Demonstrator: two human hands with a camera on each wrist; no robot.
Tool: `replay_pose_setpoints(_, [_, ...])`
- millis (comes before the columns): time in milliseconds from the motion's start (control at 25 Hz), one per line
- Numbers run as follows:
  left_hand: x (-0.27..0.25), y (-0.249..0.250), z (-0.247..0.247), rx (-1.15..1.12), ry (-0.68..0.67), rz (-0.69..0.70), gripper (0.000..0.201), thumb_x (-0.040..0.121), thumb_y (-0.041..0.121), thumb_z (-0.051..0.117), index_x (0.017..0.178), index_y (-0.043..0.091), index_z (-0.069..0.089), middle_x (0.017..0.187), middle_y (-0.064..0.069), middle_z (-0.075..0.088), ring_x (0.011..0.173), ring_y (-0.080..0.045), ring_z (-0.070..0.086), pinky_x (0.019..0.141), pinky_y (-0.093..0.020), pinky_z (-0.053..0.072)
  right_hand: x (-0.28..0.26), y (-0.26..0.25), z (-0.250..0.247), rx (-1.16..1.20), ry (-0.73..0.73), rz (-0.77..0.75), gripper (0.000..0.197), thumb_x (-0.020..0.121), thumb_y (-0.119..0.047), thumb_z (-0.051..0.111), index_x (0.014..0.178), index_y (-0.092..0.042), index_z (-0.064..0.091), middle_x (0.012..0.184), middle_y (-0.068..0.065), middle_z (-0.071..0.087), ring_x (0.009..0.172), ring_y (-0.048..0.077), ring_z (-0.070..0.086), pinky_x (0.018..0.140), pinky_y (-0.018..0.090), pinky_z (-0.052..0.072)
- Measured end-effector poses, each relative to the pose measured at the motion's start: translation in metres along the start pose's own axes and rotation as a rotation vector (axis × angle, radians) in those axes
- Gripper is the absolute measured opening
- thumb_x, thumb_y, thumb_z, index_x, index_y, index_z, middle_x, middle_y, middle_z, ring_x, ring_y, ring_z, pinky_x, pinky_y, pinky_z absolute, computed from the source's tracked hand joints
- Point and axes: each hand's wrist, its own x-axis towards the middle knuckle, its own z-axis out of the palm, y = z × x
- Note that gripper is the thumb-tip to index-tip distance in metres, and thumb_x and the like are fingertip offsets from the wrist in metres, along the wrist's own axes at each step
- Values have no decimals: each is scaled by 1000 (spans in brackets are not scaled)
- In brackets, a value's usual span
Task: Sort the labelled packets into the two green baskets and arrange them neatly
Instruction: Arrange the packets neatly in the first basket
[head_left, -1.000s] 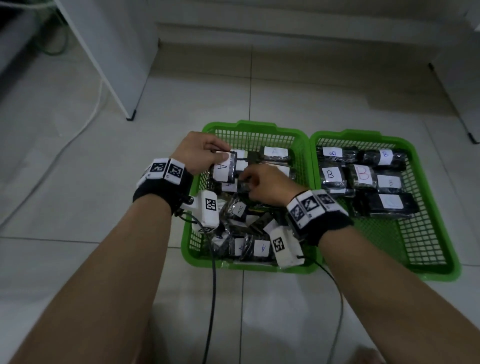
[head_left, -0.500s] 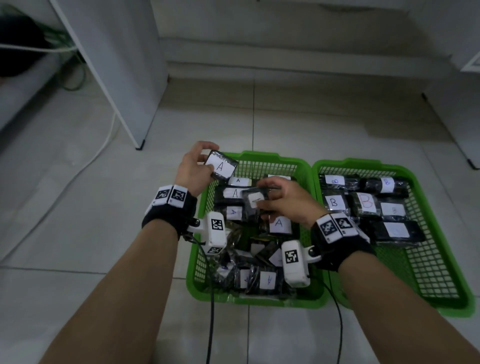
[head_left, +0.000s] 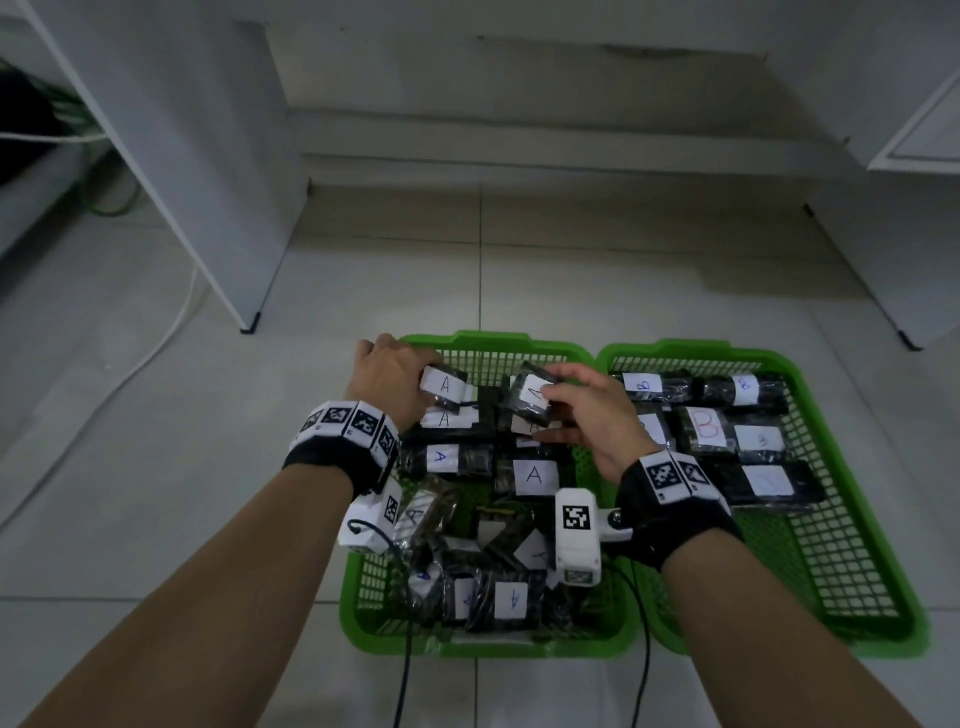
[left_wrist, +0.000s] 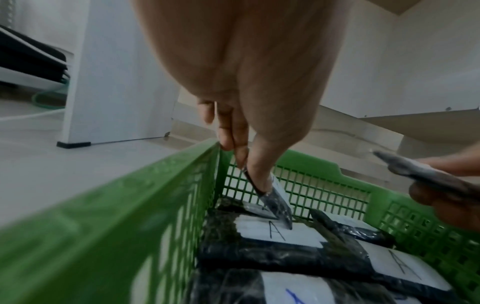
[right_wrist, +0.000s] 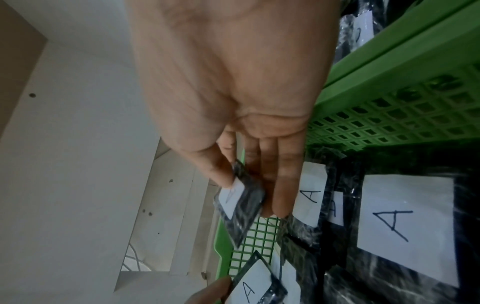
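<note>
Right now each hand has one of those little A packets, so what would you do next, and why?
Probably lower the left hand and lay its A packet flat at the far left corner of the left basket. The packet hangs tilted just above the A packets lying flat there, and bare mesh shows behind it.

Two green plastic mesh baskets sit side by side on the floor, rims touching. The left green basket (head_left: 519, 340) holds dark plastic-wrapped packets with white paper labels marked A (head_left: 535, 475), flat in rows toward its far edge, jumbled at its near edge. The right green basket (head_left: 852, 545) holds similar packets labelled B (head_left: 709, 428), flat along its far edge.
</note>
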Motion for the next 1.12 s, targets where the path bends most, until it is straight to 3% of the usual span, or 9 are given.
replay_pose_setpoints(120, [3, 1, -1, 191, 4, -1, 38, 85, 34, 68, 124, 35, 63, 120, 0, 61, 115, -24, 46, 95, -39, 34, 1, -2, -2, -10, 13, -31, 40, 96, 5, 52, 122, -20, 71, 119, 7, 61, 83, 23, 67, 66, 41, 63])
replay_pose_setpoints(280, [6, 2, 3, 209, -62, -10, 30, 85, 28, 69, 114, 37, 69, 124, 5, 60, 119, -21, 43, 100, -39, 31, 8, -3, -1, -36, 52, -48, 56, 90, 10, 61, 135, -23, 57, 120, 5, 59, 91, 29, 70, 70, 40, 63])
replay_pose_setpoints(440, [5, 0, 10, 195, -132, 0, 26, 89, 27, 66, 109, 41, 72, 124, 11, 62, 126, -16, 46, 112, -45, 20, 10, -2, 6, -77, 73, -60, 45, 88, 10, 67, 127, -10, 60, 114, 9, 68, 83, 25, 72, 65, 36, 64])
replay_pose_setpoints(560, [7, -3, 11, 203, -164, 15, 31, 91, 26, 62, 116, 42, 70, 127, 9, 59, 130, -17, 44, 116, -47, 17, 15, 0, 10, -30, 49, -48, 49, 92, 11, 58, 131, -18, 63, 116, 7, 61, 86, 25, 70, 71, 43, 65])
replay_pose_setpoints(680, [6, -5, 9, 202, -209, 53, 36, 91, 25, 59, 122, 42, 67, 131, 7, 56, 134, -17, 41, 120, -48, 10, 21, 3, 17, 5, 49, -22, 31, 93, 3, 60, 112, -18, 73, 120, 13, 62, 95, 33, 67, 72, 48, 64])
replay_pose_setpoints(760, [5, -7, 7, 136, -180, 59, 35, 88, 21, 60, 116, 40, 71, 128, 9, 58, 132, -14, 44, 122, -46, 5, 26, 6, 24, -133, 158, -46, 10, 82, -10, 75, 90, -15, 74, 104, 12, 73, 92, 31, 72, 75, 50, 63])
replay_pose_setpoints(840, [4, -8, 6, 82, -188, 66, 33, 87, 18, 60, 108, 38, 75, 123, 13, 63, 125, -11, 51, 124, -44, 3, 30, 9, 31, -283, 293, -74, 13, 73, -18, 82, 79, -11, 73, 84, 9, 76, 80, 27, 75, 70, 41, 63])
replay_pose_setpoints(960, [2, -7, 8, 22, -261, 79, 33, 86, 15, 59, 108, 32, 77, 118, 10, 67, 115, -10, 59, 125, -38, 3, 34, 13, 45, -249, 424, -53, 13, 72, -12, 79, 80, -8, 71, 71, 10, 75, 66, 28, 75, 62, 43, 64])
replay_pose_setpoints(1120, [3, -8, 8, -4, -300, 91, 35, 85, 14, 60, 112, 29, 76, 120, 6, 67, 116, -13, 60, 125, -39, 0, 40, 23, 68, -277, 426, -61, 20, 72, -3, 83, 82, -13, 69, 78, 8, 74, 58, 22, 74, 61, 44, 64])
